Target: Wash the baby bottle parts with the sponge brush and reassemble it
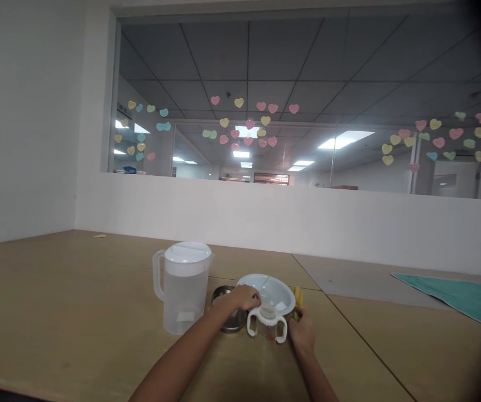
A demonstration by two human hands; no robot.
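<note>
My left hand (248, 297) reaches over a round metal dish (232, 324) to the near left rim of a white bowl (246, 279). Its fingers are curled down, and whatever they pinch is hidden. Low on the right of the bowl, my right hand (302, 332) has its fingers closed at a yellow, ridged thing (298, 296) with a bit of green at its lower end; its kind is unclear. Between my hands stands a clear cup with two white handles (268, 321), with small red marks on its side. Small pale pieces lie in the bowl.
A clear pitcher with a white lid (186, 296) stands left of the metal dish. A teal cloth (458, 296) lies at the right on the brown-covered table (77, 312). Behind rises a white wall (240, 209) with a window dotted with heart-shaped notes.
</note>
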